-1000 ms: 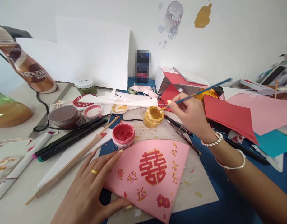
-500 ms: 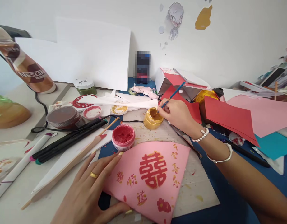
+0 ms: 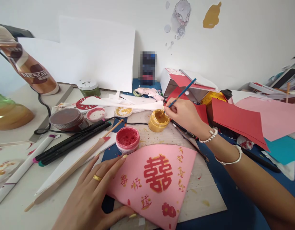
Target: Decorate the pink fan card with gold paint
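Note:
My right hand [image 3: 183, 112] pinches a thin blue paintbrush [image 3: 188, 86], its tip down inside the mouth of a jar of golden-yellow paint [image 3: 159, 121]. Spread over the left side of a pink fan-shaped paper [image 3: 135, 166], my left hand [image 3: 97, 188] touches it with fingers and thumb apart. The paper bears a large red double character edged in gold, smaller gold-and-red characters, and a red flower near the bottom. Just above its upper left edge stands an open jar of red paint [image 3: 127, 139].
Black markers [image 3: 73, 142] and a long wooden stick [image 3: 70, 167] lie on the left. Behind them are a lidded brown jar [image 3: 68, 119] and a Nescafé bottle [image 3: 37, 70]. Red sheets [image 3: 238, 123] and pink paper [image 3: 274, 115] lie right of my forearm.
The brush has shifted slightly right and up, with its tip now nearer the right side of the yellow jar's mouth. My left hand stays on the paper.

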Available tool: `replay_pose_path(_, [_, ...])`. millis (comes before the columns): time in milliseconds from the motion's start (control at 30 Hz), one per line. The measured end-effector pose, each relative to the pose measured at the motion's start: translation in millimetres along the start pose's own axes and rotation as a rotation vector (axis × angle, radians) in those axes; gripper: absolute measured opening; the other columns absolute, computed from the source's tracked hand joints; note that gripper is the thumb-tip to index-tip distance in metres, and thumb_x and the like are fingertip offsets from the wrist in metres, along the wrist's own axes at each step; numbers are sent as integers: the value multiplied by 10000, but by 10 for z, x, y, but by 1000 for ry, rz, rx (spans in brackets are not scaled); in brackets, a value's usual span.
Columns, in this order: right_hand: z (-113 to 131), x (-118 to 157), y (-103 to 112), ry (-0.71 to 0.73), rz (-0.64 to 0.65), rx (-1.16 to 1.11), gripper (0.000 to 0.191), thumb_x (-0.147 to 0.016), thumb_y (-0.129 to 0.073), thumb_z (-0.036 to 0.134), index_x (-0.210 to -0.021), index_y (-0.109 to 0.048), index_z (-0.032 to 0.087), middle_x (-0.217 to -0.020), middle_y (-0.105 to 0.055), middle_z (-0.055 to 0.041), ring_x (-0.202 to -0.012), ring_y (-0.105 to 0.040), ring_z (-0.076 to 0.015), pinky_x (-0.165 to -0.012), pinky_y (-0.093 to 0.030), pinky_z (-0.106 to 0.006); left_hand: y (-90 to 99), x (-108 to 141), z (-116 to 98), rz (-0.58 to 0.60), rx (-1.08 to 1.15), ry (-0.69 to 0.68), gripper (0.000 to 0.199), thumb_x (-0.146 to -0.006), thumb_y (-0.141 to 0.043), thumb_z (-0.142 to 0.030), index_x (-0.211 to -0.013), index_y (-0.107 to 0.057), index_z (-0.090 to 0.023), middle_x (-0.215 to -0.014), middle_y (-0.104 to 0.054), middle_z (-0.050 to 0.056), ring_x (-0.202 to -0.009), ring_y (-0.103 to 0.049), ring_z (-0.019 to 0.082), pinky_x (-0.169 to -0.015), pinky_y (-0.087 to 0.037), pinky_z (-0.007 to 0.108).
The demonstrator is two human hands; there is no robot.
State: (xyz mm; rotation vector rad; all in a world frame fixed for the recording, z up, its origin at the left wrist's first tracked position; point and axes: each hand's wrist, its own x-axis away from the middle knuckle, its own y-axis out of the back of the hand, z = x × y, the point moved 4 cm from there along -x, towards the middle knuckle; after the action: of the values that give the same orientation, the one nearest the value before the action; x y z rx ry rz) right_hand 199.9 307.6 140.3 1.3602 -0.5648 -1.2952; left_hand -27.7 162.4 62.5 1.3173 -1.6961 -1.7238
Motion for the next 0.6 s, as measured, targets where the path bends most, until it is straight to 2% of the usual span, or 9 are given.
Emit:
replay_pose_path(200, [-4,9,-31,11,-4,-15,157,-774,-474,246,-731,-594,155,-557,-504,4,-498,-383,-101,-531,-246,-253,-3,7,-1,8,-4,-9,947,-609,-575,-692,-1373,-234,-248,-1217,-568,90,-1081,-541,315,-971,-368,513])
replay_pose_path(333, [-21,31,40,1,-65,-128,175,-789,-480,251,-676,-571,155,-544,-489,16,-489,-371,-84,-520,-249,-249,0,15,8,-9,9,-1,946,-607,-589,-681,-1373,-237,-251,-1194,-582,83,-1063,-551,304,-974,-375,500])
replay_pose_path(467, [-88,91,156,-91,-165,-317,222,-792,-508,301,-623,-535,159,-494,-407,45,-472,-334,-70,-490,-247,-234,-29,39,30,1,43,23,940,-606,-594,-677,-1374,-240,-265,-1219,-566,75,-1065,-551,300,-1000,-354,504])
replay_pose_path(600, [-172,164,188,-194,-181,-488,280,-788,-522,363,-597,-504,158,-510,-376,46,-482,-315,-64,-464,-246,-220,-42,48,33,-1,36,26,933,-607,-595,-674,-1371,-246,-269,-1217,-567,76,-1074,-546,299,-1008,-349,506])
